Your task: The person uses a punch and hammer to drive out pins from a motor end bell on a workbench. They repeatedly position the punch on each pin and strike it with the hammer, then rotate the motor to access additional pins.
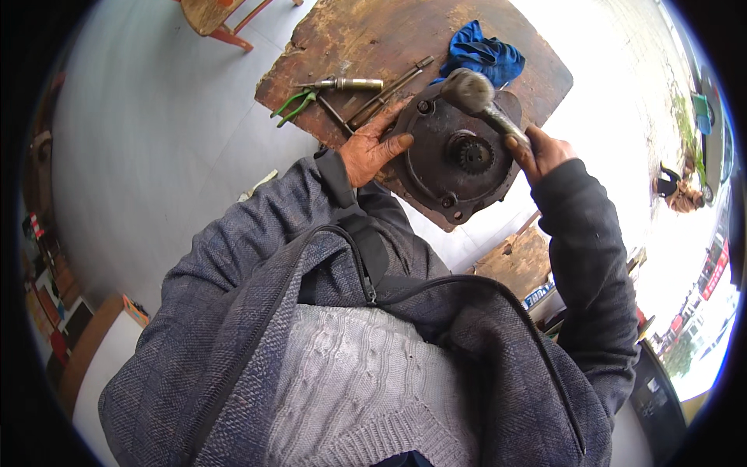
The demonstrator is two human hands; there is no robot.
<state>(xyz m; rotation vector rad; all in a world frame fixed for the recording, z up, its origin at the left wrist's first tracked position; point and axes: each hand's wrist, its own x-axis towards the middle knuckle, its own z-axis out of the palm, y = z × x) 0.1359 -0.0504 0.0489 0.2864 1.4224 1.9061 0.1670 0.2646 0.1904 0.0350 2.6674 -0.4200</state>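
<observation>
A round, dark metal housing [424, 165] with bolts near its rim stands at the near edge of the worn wooden table. From its middle juts a toothed gear shaft [475, 156]. My left hand [366, 153] grips the housing's left side, thumb on the face and fingers partly hidden along its edge. Closed around a handle, my right hand [548, 154] holds a hammer [499, 121] at the housing's right side. The hammer's blurred head is over the upper part of the housing; I cannot tell whether it touches.
On the table [358, 35] lie green-handled pliers [294, 106], a metal-handled tool [354, 83], long metal rods [395, 89] and a crumpled blue cloth [484, 56]. A wooden stool [205, 15] stands at far left. Another worn wooden surface [515, 261] is below right.
</observation>
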